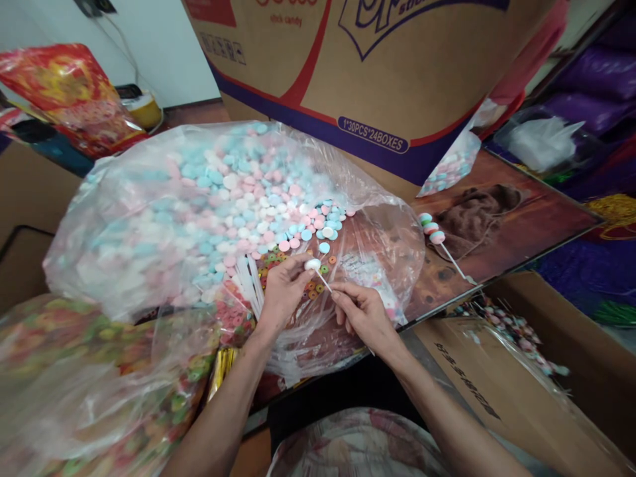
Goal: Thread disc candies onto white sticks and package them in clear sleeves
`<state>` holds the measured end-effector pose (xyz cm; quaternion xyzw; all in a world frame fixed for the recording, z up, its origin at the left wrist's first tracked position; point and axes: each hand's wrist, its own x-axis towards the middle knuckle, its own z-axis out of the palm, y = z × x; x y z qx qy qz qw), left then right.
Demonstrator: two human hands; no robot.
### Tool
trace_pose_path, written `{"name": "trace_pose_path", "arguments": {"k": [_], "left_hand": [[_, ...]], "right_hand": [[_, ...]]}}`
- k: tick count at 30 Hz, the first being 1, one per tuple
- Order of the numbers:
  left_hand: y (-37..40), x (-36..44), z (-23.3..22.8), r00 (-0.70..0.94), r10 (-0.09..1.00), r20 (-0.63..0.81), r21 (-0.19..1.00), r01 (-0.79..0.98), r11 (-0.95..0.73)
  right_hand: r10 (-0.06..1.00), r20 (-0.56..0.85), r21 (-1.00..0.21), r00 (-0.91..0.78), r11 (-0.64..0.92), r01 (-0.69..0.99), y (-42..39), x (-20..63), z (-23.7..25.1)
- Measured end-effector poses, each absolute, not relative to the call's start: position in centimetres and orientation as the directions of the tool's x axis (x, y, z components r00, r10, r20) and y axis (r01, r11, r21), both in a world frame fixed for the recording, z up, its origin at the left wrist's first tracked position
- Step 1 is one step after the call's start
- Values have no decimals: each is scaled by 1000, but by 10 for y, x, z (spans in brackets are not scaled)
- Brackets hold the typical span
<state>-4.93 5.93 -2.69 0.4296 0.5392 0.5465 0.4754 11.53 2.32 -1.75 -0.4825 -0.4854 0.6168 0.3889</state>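
At the near left lies a bag of ring candies [104, 404]; beyond it, a large heap of pastel candies [243, 192] in clear plastic. Loose white sticks [251, 281] are just left of the left hand [283, 285], whose fingers pinch a white candy [313, 264]. The right hand [365, 311] grips a thin stick [324, 281], whose end meets this candy. Threading seems to be the step in hand; how deep the stick goes, I cannot tell. The next move probably calls for straight, gentle pushing. Farther right rests a loaded stick [436, 236].
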Motion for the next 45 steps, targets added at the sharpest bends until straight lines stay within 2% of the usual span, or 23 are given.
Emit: {"name": "trace_pose_path", "arguments": {"k": [7, 12, 18, 20, 22, 24, 26, 27, 29, 33, 35, 39, 41, 43, 45], "left_hand": [[56, -47, -36, -208, 975, 73, 979, 201, -31], [44, -43, -34, -203, 975, 87, 969, 244, -35], [28, -32, -22, 35, 999, 38, 960, 277, -46], [34, -29, -16, 62, 996, 64, 938, 336, -81], [44, -27, -10, 46, 991, 122, 842, 524, -128], [54, -26, -6, 42, 988, 146, 648, 751, -128], [60, -26, -5, 61, 992, 107, 467, 878, -105], [62, -26, -6, 74, 994, 86, 415, 904, -104], [64, -26, -9, 97, 993, 74, 386, 915, -118], [69, -23, -12, 61, 988, 142, 427, 897, -117], [74, -19, -11, 59, 984, 168, 397, 910, -122], [87, -12, -10, 172, 981, 88, 278, 942, -190], [91, -10, -11, 212, 976, 42, 255, 942, -216], [93, -10, -13, 238, 970, 44, 280, 929, -241], [93, -11, -15, 239, 967, 90, 363, 896, -255]], "right_hand": [[964, -223, -969, -144, -236, -77, 19, 100, -15], [980, -179, -980, -85, -185, -70, 16, 90, -15], [985, -157, -986, -74, -160, -37, 30, 105, -19], [985, -160, -987, -61, -159, 18, 34, 116, -19], [987, -156, -985, -40, -153, 78, 36, 125, -19], [988, -155, -982, -20, -152, 114, 36, 133, -20], [988, -157, -980, -8, -155, 125, 34, 136, -23], [988, -157, -980, -5, -155, 126, 33, 137, -25], [988, -155, -981, -2, -154, 122, 32, 137, -29], [989, -148, -984, -2, -147, 105, 32, 136, -32], [990, -143, -985, -6, -141, 98, 32, 137, -32], [990, -139, -987, -12, -138, 80, 30, 137, -31], [990, -140, -988, -18, -138, 71, 29, 136, -32], [990, -138, -988, -25, -136, 70, 29, 136, -32], [990, -138, -988, -25, -136, 73, 29, 136, -32]]}}
